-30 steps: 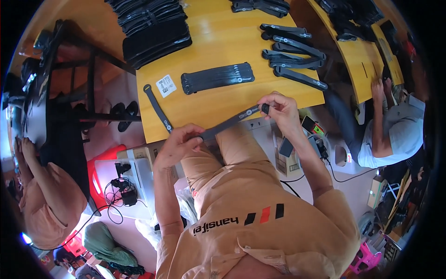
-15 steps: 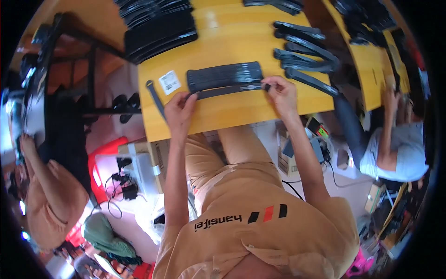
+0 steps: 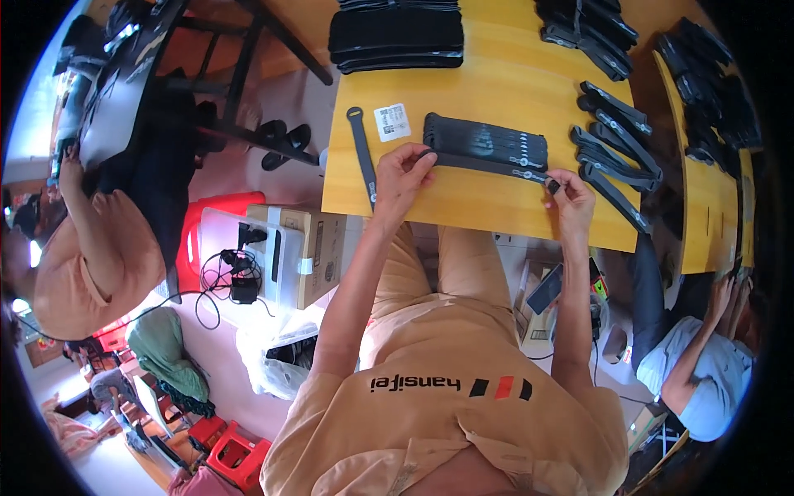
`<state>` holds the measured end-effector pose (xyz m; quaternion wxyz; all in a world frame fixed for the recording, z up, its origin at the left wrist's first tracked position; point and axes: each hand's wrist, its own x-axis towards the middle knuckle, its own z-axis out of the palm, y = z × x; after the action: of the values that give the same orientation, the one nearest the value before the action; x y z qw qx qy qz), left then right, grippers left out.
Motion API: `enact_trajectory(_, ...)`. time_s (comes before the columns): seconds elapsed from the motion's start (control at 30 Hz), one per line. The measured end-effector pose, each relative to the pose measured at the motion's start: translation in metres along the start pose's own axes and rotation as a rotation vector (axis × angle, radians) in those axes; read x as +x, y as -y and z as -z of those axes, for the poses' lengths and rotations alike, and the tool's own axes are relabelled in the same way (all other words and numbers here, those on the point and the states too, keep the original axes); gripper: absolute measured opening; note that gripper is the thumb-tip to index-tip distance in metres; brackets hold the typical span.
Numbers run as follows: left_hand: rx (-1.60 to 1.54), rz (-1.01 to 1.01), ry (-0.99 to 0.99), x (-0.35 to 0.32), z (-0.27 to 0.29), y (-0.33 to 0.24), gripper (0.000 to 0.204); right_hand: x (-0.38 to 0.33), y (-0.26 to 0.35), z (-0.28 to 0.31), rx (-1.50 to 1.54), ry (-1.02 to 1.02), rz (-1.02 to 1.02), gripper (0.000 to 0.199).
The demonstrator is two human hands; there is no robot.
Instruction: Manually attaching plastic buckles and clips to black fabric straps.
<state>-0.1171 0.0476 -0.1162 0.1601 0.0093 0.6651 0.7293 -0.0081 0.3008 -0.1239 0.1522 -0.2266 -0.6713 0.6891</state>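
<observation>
One clear plastic bag (image 3: 263, 374), something dark inside, on floor short of yellow table (image 3: 496, 208)'s near-left corner. Taped cardboard box (image 3: 328, 248) by that corner, contents hidden. Left hand (image 3: 402, 183) and right hand (image 3: 573, 207): thumb and fingers closed on opposite ends of dark strap (image 3: 480, 164), nearly straight above table's near part. Strap row (image 3: 480, 140) just beyond, mid-table. Black stack (image 3: 397, 40) at table's far left.
</observation>
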Motion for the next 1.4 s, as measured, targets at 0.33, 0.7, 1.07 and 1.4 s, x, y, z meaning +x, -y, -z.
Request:
enact_trajectory(0.33,0.252,-0.175,-0.143,0.007,-0.007,0.018,0.011,-0.001,-0.008,0.001,-0.072,-0.028,0.049,0.032)
enact_trajectory(0.7,0.262,-0.084,-0.099,0.003,-0.007,0.007,0.012,0.001,-0.01,-0.007,-0.045,-0.13,0.151,0.017)
enact_trajectory(1.07,0.282,-0.076,-0.112,0.01,-0.016,0.001,0.013,0.006,-0.006,-0.011,-0.177,-0.214,0.158,0.019)
enact_trajectory(1.4,0.292,-0.064,-0.164,0.012,-0.012,0.008,0.014,0.012,-0.006,-0.01,-0.107,-0.212,0.137,0.016)
